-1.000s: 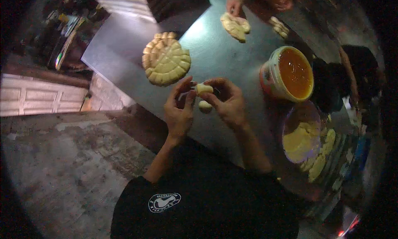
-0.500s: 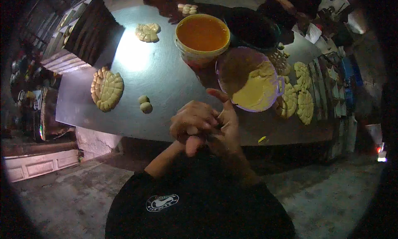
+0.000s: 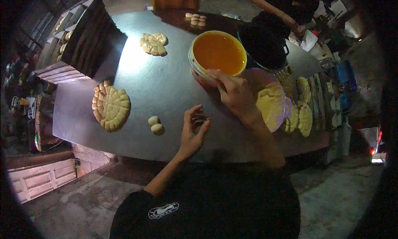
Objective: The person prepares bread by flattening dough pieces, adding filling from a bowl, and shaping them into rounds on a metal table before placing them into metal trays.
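Note:
My right hand [image 3: 235,93] reaches to the near side of a white bucket [image 3: 196,69] holding orange-yellow liquid [image 3: 219,52]. Its fingers are closed at the bucket's rim; the fingertips are partly hard to see. Lower and to the left, my left hand [image 3: 193,131] hovers over the metal table [image 3: 137,93]. Nothing is in it, and its fingers are loosely bent with the thumb apart. Two small dough balls [image 3: 156,125] touch each other on the tabletop, left of that hand. Under my right forearm stands a purple-rimmed bowl [image 3: 287,107] with pale yellow dough or paste [image 3: 269,106].
Rounds of dough pieces lie at left [image 3: 111,107] and far left [image 3: 154,44]; more dough pieces [image 3: 195,19] sit at the back. A dark tub [image 3: 263,44] adjoins the bucket. Stacked trays [image 3: 78,44] rise at left. Flat dough [image 3: 305,118] lies right. Another person's arm [image 3: 275,10] is beyond.
My hands, clasped together before, have come apart. The right has gone forward to the bucket's rim, while the left stays low over the table. The whole view has shifted slightly.

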Tool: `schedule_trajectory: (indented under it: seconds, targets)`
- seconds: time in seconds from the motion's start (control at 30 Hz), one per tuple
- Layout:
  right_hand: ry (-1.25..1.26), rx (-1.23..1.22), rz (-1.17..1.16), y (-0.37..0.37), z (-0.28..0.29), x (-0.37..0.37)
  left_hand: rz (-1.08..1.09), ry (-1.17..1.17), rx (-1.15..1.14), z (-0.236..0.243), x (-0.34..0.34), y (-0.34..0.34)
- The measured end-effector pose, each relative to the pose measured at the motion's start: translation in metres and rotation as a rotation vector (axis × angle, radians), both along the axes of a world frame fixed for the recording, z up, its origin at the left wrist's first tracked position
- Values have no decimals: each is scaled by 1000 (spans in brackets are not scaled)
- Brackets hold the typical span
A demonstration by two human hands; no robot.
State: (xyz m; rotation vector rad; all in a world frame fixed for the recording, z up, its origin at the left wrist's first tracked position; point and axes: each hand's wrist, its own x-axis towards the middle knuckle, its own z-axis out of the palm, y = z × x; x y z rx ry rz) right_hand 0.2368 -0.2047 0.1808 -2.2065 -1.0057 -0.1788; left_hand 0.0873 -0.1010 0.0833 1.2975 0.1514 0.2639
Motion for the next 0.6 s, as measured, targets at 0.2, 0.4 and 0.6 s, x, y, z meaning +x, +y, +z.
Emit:
schedule_trajectory:
  seconds: [0.2, 0.4, 0.6]
  targets:
    - [191, -508, -69, 26, -23, 57, -31, 121, -90, 1, 21, 61]
    - [549, -110, -215, 43, -2, 51, -143, 177, -228, 1, 43, 96]
    - [1210, 731, -103, 85, 3, -19, -334, 331, -880, 34, 47, 126]
